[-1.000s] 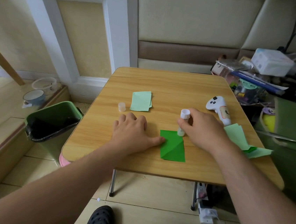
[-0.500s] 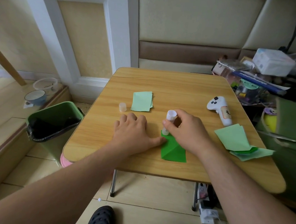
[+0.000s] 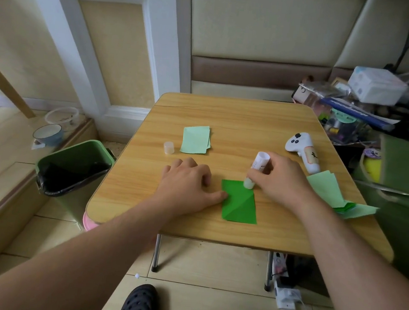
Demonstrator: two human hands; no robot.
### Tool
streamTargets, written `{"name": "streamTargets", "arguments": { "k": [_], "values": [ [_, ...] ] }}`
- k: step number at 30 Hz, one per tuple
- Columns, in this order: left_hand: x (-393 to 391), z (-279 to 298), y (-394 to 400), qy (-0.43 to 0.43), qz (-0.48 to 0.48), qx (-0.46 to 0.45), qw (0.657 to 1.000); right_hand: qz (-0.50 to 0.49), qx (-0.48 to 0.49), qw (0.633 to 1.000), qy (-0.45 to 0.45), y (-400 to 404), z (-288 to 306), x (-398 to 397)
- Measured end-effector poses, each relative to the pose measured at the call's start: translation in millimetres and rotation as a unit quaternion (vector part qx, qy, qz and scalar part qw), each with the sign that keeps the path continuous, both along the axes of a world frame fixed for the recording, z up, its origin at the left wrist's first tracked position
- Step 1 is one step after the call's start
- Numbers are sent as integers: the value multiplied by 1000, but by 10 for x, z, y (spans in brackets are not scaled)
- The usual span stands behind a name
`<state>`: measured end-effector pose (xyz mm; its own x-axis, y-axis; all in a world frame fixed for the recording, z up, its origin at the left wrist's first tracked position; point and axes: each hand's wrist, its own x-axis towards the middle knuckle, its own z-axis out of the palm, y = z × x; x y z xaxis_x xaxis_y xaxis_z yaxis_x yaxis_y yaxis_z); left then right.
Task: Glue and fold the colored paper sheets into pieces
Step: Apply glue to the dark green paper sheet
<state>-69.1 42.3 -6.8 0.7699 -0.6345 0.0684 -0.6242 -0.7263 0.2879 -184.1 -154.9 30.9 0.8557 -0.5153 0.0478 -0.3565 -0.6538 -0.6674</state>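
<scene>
A dark green folded paper [image 3: 240, 204] lies near the front of the wooden table [image 3: 240, 118]. My left hand [image 3: 187, 186] rests flat on the table, its thumb pressing the paper's left edge. My right hand [image 3: 279, 180] grips a white glue stick [image 3: 256, 170], tilted, with its tip touching the paper's far right corner. The glue cap [image 3: 169, 147] stands to the left. A small stack of light green sheets [image 3: 196, 139] lies beyond my left hand. More light green sheets [image 3: 331, 191] with a dark green one under them lie at the right edge.
A white game controller [image 3: 303, 150] lies at the table's right. A green bin [image 3: 71, 166] stands left of the table. Cluttered boxes and bags [image 3: 371, 96] crowd the right side. Bowls [image 3: 49, 133] sit on a low ledge at the left.
My right hand drew the glue stick left along the paper's far edge, then back right to its far right corner. My left hand stayed on the paper's left edge.
</scene>
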Motion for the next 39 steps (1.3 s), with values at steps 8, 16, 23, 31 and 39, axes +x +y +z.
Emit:
{"name": "streamTargets", "arguments": {
  "k": [8,16,23,31,39],
  "values": [
    [-26,-17,7,-17,-2,-2,1000,-15,36,995,-88,161,-62,120],
    [-24,-38,19,-13,2,-13,1000,34,-5,999,-42,344,-129,161],
    [-12,5,44,6,-34,-10,999,6,-34,999,-11,121,-48,12],
    [2,3,68,13,-48,-18,999,-17,-24,998,-53,166,-24,49],
    [-3,10,75,11,-49,-24,998,46,-43,998,-19,381,-101,188]
  ]
}}
